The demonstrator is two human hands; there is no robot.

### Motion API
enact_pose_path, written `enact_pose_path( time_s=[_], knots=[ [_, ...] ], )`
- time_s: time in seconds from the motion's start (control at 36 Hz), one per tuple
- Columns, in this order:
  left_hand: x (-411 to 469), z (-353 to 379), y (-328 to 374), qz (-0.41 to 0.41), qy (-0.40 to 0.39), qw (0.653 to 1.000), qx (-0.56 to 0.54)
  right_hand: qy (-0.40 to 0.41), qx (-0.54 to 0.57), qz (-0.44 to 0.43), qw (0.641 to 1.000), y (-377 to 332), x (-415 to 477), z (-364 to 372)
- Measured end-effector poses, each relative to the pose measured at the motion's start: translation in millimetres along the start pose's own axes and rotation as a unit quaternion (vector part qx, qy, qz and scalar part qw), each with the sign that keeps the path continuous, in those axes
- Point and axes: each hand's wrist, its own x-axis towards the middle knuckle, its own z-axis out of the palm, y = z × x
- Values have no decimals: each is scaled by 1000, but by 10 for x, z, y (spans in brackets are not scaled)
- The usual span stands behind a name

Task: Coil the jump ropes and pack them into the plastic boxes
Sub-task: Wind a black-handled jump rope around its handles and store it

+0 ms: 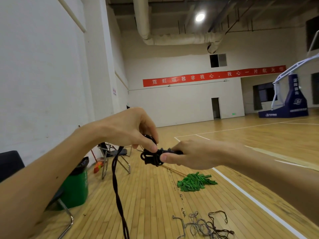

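A black jump rope [152, 157] is held up between both hands at chest height. Its cord is wound in several turns round the black handles. My left hand [131, 130] pinches the cord at the top of the bundle with thumb and fingers. My right hand [193, 155] grips the handles from the right, thumb pressed on the wound cord. A doubled length of the cord [117, 192] hangs down from my left hand toward the floor. No plastic box is in view.
More ropes [205, 225] lie tangled on the wooden floor at lower right. A green mop head [195, 181] lies behind them. A green bin [76, 185] and folding chairs [112, 157] stand along the left wall. A basketball stand [291, 100] is far right.
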Motion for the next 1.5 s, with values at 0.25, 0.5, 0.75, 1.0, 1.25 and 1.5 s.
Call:
enact_pose_path(
  time_s=[0.25,0.5,0.75,1.0,1.25,1.5],
  knots=[
    [56,-34,13,7,-22,995,-94,16,-25,-56,998,-134,-140,-53],
    [103,28,-57,25,-8,979,-201,33,75,-89,993,-124,-232,-124],
    [78,154,-172,50,8,957,-285,63,193,-145,968,-131,-254,-85],
    [91,200,-100,47,18,950,-308,64,272,-138,950,-54,-169,-53],
    [243,361,-78,-34,52,905,-421,109,388,-138,905,100,-65,-98],
    [194,676,-69,-52,38,862,-502,151,431,-92,885,286,-3,-126]
  ],
)
